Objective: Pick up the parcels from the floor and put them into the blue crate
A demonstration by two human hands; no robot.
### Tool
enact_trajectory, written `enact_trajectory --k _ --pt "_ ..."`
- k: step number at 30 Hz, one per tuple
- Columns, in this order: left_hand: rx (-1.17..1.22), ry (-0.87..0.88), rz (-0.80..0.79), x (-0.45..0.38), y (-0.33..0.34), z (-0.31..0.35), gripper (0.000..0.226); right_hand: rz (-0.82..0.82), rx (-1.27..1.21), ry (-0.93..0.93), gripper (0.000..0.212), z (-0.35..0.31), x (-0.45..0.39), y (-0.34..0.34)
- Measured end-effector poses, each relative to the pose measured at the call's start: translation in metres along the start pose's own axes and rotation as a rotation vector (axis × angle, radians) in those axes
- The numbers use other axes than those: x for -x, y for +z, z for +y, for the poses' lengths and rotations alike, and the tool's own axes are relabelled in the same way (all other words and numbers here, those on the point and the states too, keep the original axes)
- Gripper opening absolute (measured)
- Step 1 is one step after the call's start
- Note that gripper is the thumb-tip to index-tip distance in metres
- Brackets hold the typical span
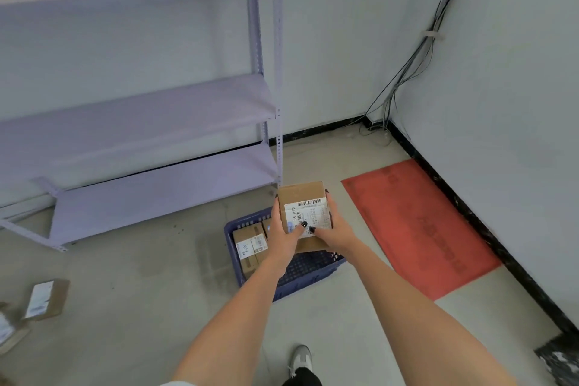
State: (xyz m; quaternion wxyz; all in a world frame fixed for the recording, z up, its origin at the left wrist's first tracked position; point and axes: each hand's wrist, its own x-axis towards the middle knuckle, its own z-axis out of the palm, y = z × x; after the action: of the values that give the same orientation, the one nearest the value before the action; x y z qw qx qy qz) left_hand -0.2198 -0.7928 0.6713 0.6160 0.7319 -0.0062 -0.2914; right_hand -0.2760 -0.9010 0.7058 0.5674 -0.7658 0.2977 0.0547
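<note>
A brown cardboard parcel [302,197] with a white shipping label is held above the blue crate [313,273]. My left hand [283,236] grips its left side with the thumb on the label. My right hand [333,232] grips its right side the same way. Inside the crate, at its left, lies another labelled parcel [250,247], and part of a third shows behind my left hand. On the floor at the far left lies a flat parcel [47,299], with another parcel [9,330] at the frame's edge.
A lilac metal shelf rack [156,122] stands behind the crate against the wall. A red mat [419,226] lies on the floor to the right. Cables [407,72] run down the corner. A dark object [560,360] sits at bottom right. My shoe [300,357] shows below.
</note>
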Motion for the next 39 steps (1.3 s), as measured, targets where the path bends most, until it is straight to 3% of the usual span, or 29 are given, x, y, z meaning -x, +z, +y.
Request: enact_trajectory --k 3,15,22,32,39 --pt "0.002 -0.037 0.039 -0.013 0.032 0.013 0.084 -0.025 0.024 0.026 0.092 -0.002 -0.019 -0.038" --pt "0.064 -0.149 0.249 -0.096 0.125 0.045 0.082 -0.314 0.143 0.040 0.086 0.020 -0.157 -0.129" --pt "0.039 -0.208 0.175 -0.163 0.124 0.030 0.092 -0.414 0.229 0.087 0.117 0.040 -0.239 -0.125" --pt "0.017 -0.281 0.089 -0.240 0.111 -0.018 0.093 -0.409 0.193 0.275 0.086 0.071 -0.326 -0.110" --pt "0.016 -0.366 0.065 -0.255 0.111 -0.084 0.092 -0.438 0.127 0.406 0.080 0.135 -0.338 -0.078"
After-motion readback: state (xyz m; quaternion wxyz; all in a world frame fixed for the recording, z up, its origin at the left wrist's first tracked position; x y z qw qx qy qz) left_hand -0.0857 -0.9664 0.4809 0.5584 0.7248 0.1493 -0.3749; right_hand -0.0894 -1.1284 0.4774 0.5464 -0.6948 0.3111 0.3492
